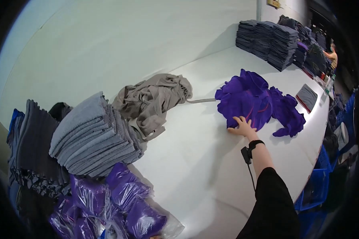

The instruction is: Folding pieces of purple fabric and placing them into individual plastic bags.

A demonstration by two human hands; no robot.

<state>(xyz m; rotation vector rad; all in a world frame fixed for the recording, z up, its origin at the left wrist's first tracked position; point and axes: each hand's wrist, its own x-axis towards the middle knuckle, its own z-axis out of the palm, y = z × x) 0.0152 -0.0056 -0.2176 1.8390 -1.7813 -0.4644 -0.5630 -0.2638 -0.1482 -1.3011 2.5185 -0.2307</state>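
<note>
My right hand [243, 127] reaches in from the lower right, a black device strapped at its wrist. Its fingers are spread on the near edge of a crumpled purple cloth garment [243, 99] with thin red trim. They rest on the fabric and are not closed round it. A second bunched purple piece [286, 113] lies against it on the right; I cannot tell whether the two are joined. My left hand is out of view.
On the white table [179, 167] lie a heaped taupe cloth [153, 99], stacked grey towels [93, 139] and plastic-wrapped purple packets [143, 217]. Dark folded stacks [267, 42] stand far right, near a small grey folded cloth [306, 97]. Blue crates [313, 189] sit beyond the table edge. Another person [333, 55] is far right.
</note>
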